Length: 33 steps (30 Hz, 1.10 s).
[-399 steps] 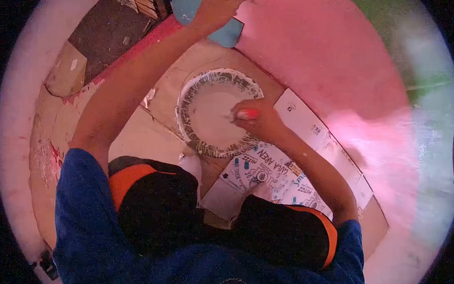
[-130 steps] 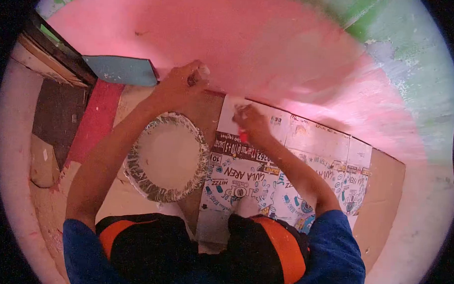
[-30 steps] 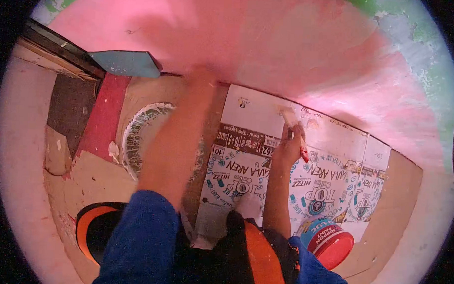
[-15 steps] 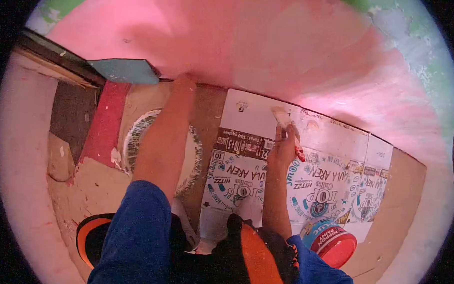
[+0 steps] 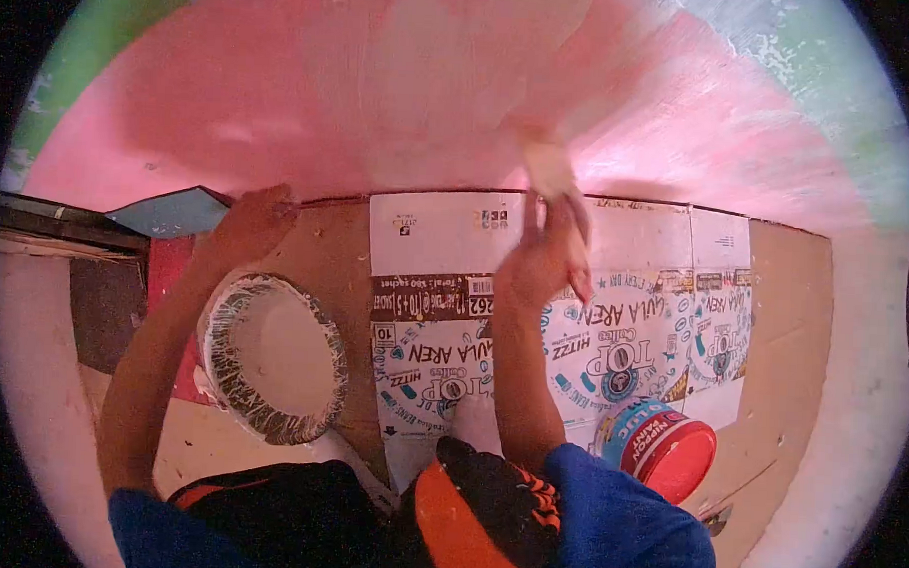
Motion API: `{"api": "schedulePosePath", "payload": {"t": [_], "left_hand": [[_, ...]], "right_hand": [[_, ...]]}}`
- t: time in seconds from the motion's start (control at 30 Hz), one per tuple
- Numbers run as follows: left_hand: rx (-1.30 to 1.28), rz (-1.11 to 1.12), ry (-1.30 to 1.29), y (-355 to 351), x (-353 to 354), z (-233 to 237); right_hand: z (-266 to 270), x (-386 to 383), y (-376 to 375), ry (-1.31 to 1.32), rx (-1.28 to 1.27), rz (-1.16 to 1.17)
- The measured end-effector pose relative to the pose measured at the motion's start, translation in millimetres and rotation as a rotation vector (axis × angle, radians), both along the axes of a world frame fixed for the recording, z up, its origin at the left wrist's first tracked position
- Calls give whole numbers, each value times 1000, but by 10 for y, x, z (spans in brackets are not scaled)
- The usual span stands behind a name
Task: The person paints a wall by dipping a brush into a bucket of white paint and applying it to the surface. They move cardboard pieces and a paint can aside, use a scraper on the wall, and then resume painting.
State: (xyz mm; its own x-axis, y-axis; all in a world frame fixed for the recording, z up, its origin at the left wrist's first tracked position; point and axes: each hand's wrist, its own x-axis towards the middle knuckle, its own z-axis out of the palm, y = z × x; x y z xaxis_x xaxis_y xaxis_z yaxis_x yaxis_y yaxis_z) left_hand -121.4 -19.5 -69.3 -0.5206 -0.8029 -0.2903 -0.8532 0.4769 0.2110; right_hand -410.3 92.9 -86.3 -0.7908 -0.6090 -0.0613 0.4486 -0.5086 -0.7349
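My right hand [image 5: 540, 262] is closed round the handle of a paintbrush [image 5: 548, 167]. The brush's pale, blurred head points up at the lower part of the pink wall [image 5: 401, 102]. Off to the left, my left hand [image 5: 262, 215] is at the foot of the wall, beside a blue-grey panel [image 5: 172, 212]; its fingers are blurred together. Below that hand stands a round tub [image 5: 334, 365] with a paint-streaked dark inner wall and pale contents.
Flattened printed cardboard [image 5: 446, 234] covers the floor along the wall. A Nippon Paint can [image 5: 679, 460], its red end showing, is by my right knee. Brown board [image 5: 789, 296] extends to the right. A dark wooden edge [image 5: 66, 220] stands at far left.
My right hand has raised the brush from over the cardboard to the wall. My left hand has shifted left along the wall's foot, uncovering the tub. My view has shifted too.
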Motion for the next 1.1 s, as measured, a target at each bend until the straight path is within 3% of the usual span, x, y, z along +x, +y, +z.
{"api": "schedulePosePath", "payload": {"t": [0.03,0.07,0.13,0.2,0.27,0.3,0.33,0.37,0.4,0.47,0.5,0.57,0.6,0.67,0.73,0.8,0.87,0.93,0.97,1.0,1.07,1.1], "left_hand": [[160,152,92,155,-57,247],[159,151,95,327,-82,461],[252,233,296,590,-104,735],[222,270,398,618,-4,522],[223,284,494,653,-51,416],[326,409,577,703,-165,434],[415,534,664,682,-276,443],[425,511,673,638,-329,424],[382,432,656,652,-331,406],[316,337,647,655,-361,417],[323,355,727,681,-393,404],[333,365,807,738,-527,427],[335,383,804,817,-630,484],[346,402,789,875,-704,526],[400,250,685,864,-715,566],[394,282,709,847,-705,575],[386,312,745,860,-692,602],[395,305,765,862,-695,641],[396,308,765,879,-687,641],[373,292,748,875,-683,638],[379,293,719,926,-660,589],[391,311,773,879,-648,566]], "right_hand": [[128,-29,104,-6,44,-19],[52,-6,100,-4,43,-20],[-475,83,33,-190,405,-60],[-889,145,-198,-251,333,-22],[-194,174,-283,-325,270,-32],[60,134,-125,-319,281,-72],[313,108,40,-178,75,-61],[464,65,137,-32,-125,-37],[524,-23,215,-129,-210,-108],[272,-174,208,-240,-43,-236],[-83,-255,133,-237,-63,-238],[-926,-383,-85,-272,187,-266],[-1079,-397,-278,-360,245,-272],[-735,-447,-377,-216,182,-181],[-545,-557,-94,-18,-6,-46],[66,-620,202,-99,-49,-203],[-209,-821,193,-175,109,-348],[-786,-946,-105,-107,319,-353],[-929,-1021,-317,-252,427,-386],[-841,-1029,-308,-251,427,-384],[-347,-1011,-80,-186,63,-215],[-101,-977,106,11,61,-193]]}}
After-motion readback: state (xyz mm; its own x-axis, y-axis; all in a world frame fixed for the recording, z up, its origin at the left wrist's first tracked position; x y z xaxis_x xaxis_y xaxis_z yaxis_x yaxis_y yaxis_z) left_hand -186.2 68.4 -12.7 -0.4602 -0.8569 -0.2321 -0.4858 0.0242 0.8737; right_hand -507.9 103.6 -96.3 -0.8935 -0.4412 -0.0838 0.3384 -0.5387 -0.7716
